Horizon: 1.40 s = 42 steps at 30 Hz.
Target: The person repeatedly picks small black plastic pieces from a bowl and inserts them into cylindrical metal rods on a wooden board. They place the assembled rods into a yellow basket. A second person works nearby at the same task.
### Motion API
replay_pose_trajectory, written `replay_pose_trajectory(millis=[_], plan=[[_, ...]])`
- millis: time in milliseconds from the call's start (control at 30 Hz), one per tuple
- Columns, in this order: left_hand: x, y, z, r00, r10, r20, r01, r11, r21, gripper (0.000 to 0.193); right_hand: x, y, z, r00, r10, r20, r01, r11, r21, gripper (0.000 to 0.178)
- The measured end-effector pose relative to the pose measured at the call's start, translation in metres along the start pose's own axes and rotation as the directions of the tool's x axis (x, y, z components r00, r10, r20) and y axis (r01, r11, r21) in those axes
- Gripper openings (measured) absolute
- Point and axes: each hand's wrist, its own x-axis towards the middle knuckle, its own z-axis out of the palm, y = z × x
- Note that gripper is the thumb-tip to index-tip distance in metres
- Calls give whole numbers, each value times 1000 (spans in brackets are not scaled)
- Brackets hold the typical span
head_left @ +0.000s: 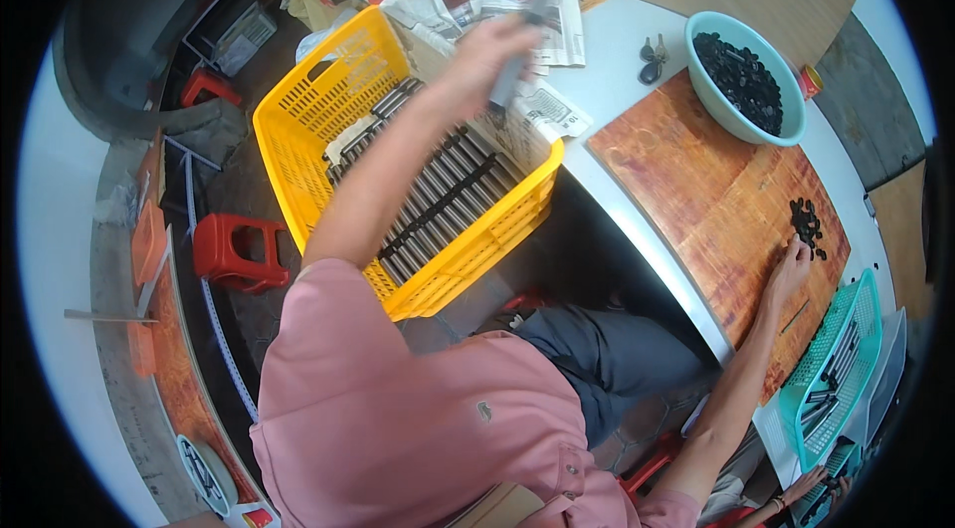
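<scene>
My left hand (487,55), smeared by motion, is raised over the far right corner of a yellow plastic crate (408,304). It grips a grey metal tube (507,80) with a black end. Inside the crate lie rows of similar metal tubes (453,180) with black ends. On the reddish-brown wooden board (686,160), my right hand (788,271) has its fingertips pinched together at the edge of a small pile of black pieces (806,219). Whatever sits between those fingertips is too small to make out.
A light-blue bowl (701,95) of black pieces stands at the board's far edge, keys (654,58) beside it. A thin dark rod (794,317) lies near my right wrist. A green basket (865,329) holds tubes. Another person's hand (806,481) shows lower right. Red stools (234,251) stand left.
</scene>
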Motion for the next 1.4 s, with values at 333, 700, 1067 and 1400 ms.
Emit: replay_pose_trajectory(millis=[333, 700, 1067, 1400], plan=[[-26, -178, -357, 789, -87, -609, 481, 704, 522, 21, 18, 13, 7, 989, -143, 47, 150, 943, -297, 35], [10, -269, -370, 743, 180, -644, 578, 311, 754, 39, 9, 9, -12, 990, -28, 139, 60, 971, -231, 30], [98, -308, -374, 770, 405, -493, 466, 172, 868, 18, -1, 0, -12, 993, 11, 118, 24, 957, -289, 32], [68, -351, -369, 666, 450, -595, 553, 237, 799, 36, 1, -4, -16, 991, 38, 129, 14, 926, -378, 36]])
